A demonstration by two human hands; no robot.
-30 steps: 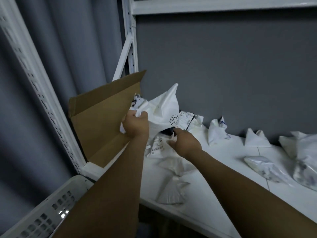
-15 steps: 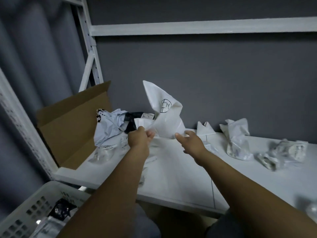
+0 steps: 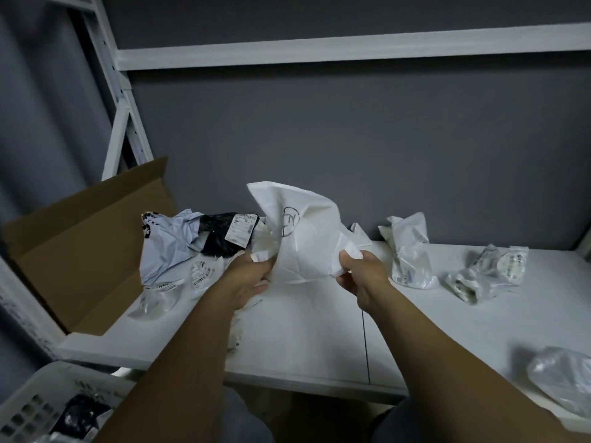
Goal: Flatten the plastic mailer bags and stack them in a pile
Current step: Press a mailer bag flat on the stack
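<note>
Observe white mailer bag [image 3: 307,238] raised above shelf [image 3: 319,340], still crumpled, now pinched at its lower edge by left hand [image 3: 252,276] and, newly, right hand [image 3: 361,276]; judged ready for pulling flat.

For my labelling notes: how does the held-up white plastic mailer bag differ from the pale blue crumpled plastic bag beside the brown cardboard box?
The white plastic mailer bag is held above the white shelf; the pale blue crumpled plastic bag lies on it. The white bag bears a round black mark; the blue bag has black print at its left edge. Both are creased.
</note>
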